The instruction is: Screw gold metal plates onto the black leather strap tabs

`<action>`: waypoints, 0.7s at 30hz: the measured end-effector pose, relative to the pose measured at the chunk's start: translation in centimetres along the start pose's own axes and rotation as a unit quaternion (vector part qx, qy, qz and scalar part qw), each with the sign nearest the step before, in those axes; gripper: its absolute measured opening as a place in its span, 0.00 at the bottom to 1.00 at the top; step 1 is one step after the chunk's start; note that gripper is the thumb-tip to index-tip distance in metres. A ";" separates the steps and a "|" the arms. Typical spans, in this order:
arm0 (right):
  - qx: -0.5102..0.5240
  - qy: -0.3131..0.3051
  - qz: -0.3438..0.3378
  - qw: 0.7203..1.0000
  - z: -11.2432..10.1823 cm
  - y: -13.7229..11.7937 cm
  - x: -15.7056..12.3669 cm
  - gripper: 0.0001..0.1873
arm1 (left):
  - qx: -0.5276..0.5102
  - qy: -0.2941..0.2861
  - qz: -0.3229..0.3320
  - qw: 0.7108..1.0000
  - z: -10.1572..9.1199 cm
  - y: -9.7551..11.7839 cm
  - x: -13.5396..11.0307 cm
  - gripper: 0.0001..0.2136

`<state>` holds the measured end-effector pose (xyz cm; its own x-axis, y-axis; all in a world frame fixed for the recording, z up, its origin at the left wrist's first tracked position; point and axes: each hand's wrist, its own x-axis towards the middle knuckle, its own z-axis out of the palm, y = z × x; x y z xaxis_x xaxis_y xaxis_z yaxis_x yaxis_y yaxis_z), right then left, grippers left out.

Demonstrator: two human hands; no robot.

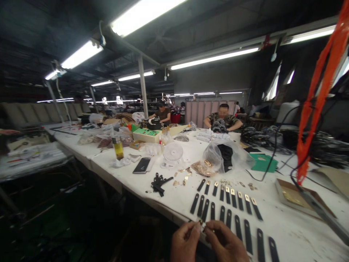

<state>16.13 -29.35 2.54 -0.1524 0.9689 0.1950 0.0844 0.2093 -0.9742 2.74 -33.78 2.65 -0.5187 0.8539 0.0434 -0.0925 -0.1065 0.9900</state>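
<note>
Close to the table's front edge, my left hand (185, 241) and my right hand (225, 241) are pinched together around a small shiny metal fitting (202, 224). Its exact shape is mostly covered by my fingertips. Just beyond and right of my hands lie two rows of black strips (247, 234), each with a hole at one end. Most strips in the farther row carry a gold metal plate (232, 193) on their top ends. Loose gold fittings (185, 177) are scattered behind them, and a jumbled pile of black strips (161, 184) lies to the left.
A clear plastic bag (212, 156) and a shallow cardboard box (302, 200) hold gold pieces. Also on the table are a white fan (173, 152), a phone (141, 165) and a bottle (118, 148). Orange strands (309, 120) hang at right. Two people (223, 118) work across the table.
</note>
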 end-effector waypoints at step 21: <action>-0.284 -0.112 0.080 0.949 -0.5 6.2 30.5 0.04 | 0.100 -0.004 -0.058 0.993 -0.5 -3.5 19.6 0.29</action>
<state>12.54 1.57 2.51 -0.2939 0.9550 -0.0408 0.6309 0.1618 -0.7589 -7.48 -16.94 -0.05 -0.5076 0.8585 -0.0725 0.0199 0.0958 0.9952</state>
